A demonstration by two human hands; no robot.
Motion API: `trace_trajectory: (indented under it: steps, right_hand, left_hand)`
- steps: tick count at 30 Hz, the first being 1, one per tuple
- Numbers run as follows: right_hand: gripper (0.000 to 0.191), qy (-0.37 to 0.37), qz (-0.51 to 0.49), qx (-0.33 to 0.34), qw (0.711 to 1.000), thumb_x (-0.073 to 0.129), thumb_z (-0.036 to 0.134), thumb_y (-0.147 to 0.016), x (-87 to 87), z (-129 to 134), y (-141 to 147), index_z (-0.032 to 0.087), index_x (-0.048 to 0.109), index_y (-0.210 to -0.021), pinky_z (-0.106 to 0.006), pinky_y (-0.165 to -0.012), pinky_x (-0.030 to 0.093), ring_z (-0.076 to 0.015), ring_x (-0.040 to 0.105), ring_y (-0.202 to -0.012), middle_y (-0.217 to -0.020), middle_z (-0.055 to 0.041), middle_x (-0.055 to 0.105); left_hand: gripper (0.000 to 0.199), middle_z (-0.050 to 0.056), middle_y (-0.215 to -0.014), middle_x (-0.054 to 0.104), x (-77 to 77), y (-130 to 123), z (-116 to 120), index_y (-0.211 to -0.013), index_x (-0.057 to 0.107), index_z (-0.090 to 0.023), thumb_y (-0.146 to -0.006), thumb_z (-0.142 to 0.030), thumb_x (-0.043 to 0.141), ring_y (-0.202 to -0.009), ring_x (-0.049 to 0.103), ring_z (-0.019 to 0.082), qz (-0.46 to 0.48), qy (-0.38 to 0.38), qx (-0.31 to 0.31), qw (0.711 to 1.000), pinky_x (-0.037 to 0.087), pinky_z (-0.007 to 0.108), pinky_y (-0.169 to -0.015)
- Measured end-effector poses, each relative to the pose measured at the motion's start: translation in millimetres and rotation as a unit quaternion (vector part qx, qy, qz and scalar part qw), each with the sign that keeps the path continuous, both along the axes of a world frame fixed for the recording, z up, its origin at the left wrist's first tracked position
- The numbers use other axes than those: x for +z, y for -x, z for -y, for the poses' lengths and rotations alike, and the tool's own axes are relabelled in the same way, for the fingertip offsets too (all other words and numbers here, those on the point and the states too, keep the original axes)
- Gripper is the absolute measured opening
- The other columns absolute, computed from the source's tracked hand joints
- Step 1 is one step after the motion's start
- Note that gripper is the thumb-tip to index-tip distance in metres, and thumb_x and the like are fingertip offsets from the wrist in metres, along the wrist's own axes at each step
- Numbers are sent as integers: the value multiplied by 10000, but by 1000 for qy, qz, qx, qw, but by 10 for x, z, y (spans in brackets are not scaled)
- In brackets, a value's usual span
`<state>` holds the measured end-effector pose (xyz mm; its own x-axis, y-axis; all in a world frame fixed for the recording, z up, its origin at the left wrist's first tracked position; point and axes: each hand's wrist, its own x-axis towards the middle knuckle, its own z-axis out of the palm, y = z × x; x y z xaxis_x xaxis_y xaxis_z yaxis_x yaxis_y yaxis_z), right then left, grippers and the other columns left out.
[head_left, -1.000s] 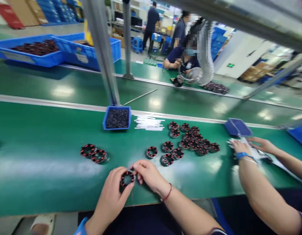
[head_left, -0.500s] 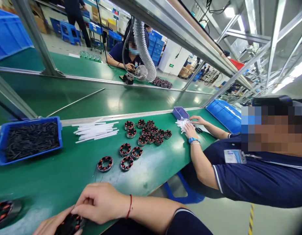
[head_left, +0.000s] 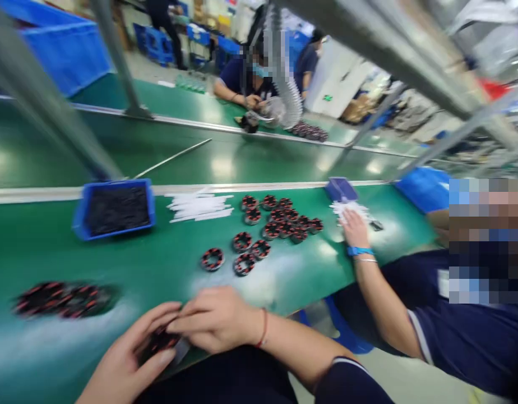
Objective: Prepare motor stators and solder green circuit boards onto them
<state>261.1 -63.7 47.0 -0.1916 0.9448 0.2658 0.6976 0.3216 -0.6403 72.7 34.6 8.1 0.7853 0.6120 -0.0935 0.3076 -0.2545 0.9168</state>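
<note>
A round black part with red-orange windings [head_left: 161, 340] is held at the table's near edge, partly covered by fingers. My left hand [head_left: 130, 350] wraps round it from the left, thumb below and fingers above. From the right my right hand [head_left: 219, 317], with a red string at the wrist, presses its fingertips on the same part. To the left, two or more similar parts [head_left: 40, 298] lie on the green table, blurred. Ahead, a single ring-shaped part [head_left: 212, 259] lies near a group of several more [head_left: 278, 215].
A blue tray of black strips [head_left: 152, 224] stands at the left, with white strips [head_left: 200, 206] beside it. At the right, a co-worker's hand [head_left: 355, 227] touches white pieces near a purple bin [head_left: 342, 189]. Metal posts [head_left: 116, 62] rise behind.
The view has swung left and down, so the table's things appear further right and more of the left side shows. Both hands still hold the part. The co-worker's far hand is no longer visible.
</note>
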Motion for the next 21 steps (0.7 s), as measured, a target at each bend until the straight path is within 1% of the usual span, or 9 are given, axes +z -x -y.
trace_trajectory:
  steps: [3,5,8,10,12,14,16,18,21]
  right_hand:
    - [340,-53,-57,-33,996,423,161,-846,27,17,0,218,626,-1113,-307,-755,513,-156,618,-846,-1042,-65,687]
    - [324,-54,-125,-29,990,456,132,-833,23,-6,26,223,634,-1087,-334,-756,522,-168,629,-877,-1048,-76,678]
    - [293,-10,-184,-73,980,473,171,-874,103,47,-85,249,623,-1114,-380,-776,539,-190,642,-938,-1073,-59,678]
    - [288,17,-165,-111,980,442,240,-920,235,159,-420,243,621,-1145,-422,-770,539,-210,637,-960,-1074,-51,679]
    - [374,23,-143,-117,983,301,266,-977,407,275,-950,226,643,-1124,-453,-781,512,-204,618,-1000,-1062,-52,672]
    - [258,16,-119,-131,984,446,268,-940,562,315,-1477,317,672,-1054,-437,-815,515,-204,607,-1008,-1024,-21,685]
    - [185,-28,-26,-126,991,635,269,-835,642,207,-1742,360,691,-986,-393,-841,504,-201,603,-989,-963,-5,695]
    - [139,23,0,-98,995,600,279,-851,633,-68,-1611,322,697,-942,-401,-802,507,-220,614,-949,-915,-31,696]
    - [230,25,9,-68,997,500,266,-904,529,-688,-920,276,654,-1074,-368,-805,503,-199,624,-920,-969,-34,685]
  left_hand:
    - [475,107,-1172,644,327,-58,-19,-1217,484,-208,-788,-357,621,-1064,631,246,-18,116,-54,992,529,354,-915]
    - [533,88,-1167,622,455,-107,-31,-1239,426,-212,-763,-282,654,-1073,613,223,-7,102,-75,992,500,337,-943]
    - [516,74,-1148,579,539,-157,-42,-1204,423,-205,-751,-239,669,-1045,585,212,-19,6,-88,996,480,342,-935]
    - [475,80,-1111,562,530,-166,-52,-1177,439,-184,-763,-243,665,-1012,563,222,-40,-66,-87,993,477,365,-910]
    - [439,87,-1072,558,466,-168,-67,-1168,447,-163,-788,-246,651,-986,542,237,-65,-118,-99,986,482,388,-877]
    - [402,89,-1055,560,359,-189,-63,-1168,452,-157,-820,-253,628,-995,527,251,-74,-147,-124,979,482,407,-873]
    - [426,106,-1129,536,237,-258,-11,-1200,437,-159,-836,-277,625,-1070,506,265,-61,-155,-116,979,466,429,-930]
    - [492,137,-1252,457,133,-383,97,-1240,406,-161,-828,-292,642,-1177,459,274,-41,-145,-54,987,431,437,-1006]
    - [559,168,-1327,360,69,-590,263,-1261,378,-154,-803,-297,664,-1273,396,273,5,-117,39,992,410,417,-1057]
